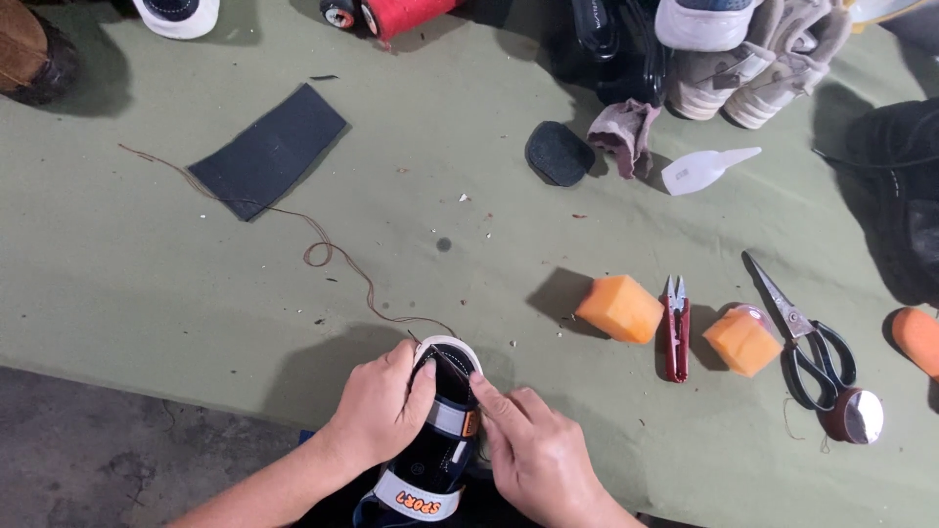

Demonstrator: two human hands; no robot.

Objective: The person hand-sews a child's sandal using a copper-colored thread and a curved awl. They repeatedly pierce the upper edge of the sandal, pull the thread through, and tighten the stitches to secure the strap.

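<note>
Both hands gripped a dark sandal (437,445) at six o'clock: left hand (377,406) clamped its toe, right hand (538,455) fingers pinched brown thread (323,249); stitching looked unfinished.

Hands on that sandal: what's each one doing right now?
Left hand: closed around the dark sandal's toe end.
Right hand: fingers pinched at the sandal, seemingly on the brown thread.

A desk (147,264) covered in dull olive-green cloth fills nearly the whole view. The cloth is worn, with small dark spots, specks of debris and faint creases across it. Light comes from above and to the right, casting soft dark shadows leftward on the cloth. Beyond the desk's near edge, at lower left, lies a grey, mottled concrete floor (88,450), rough and stained.
</note>
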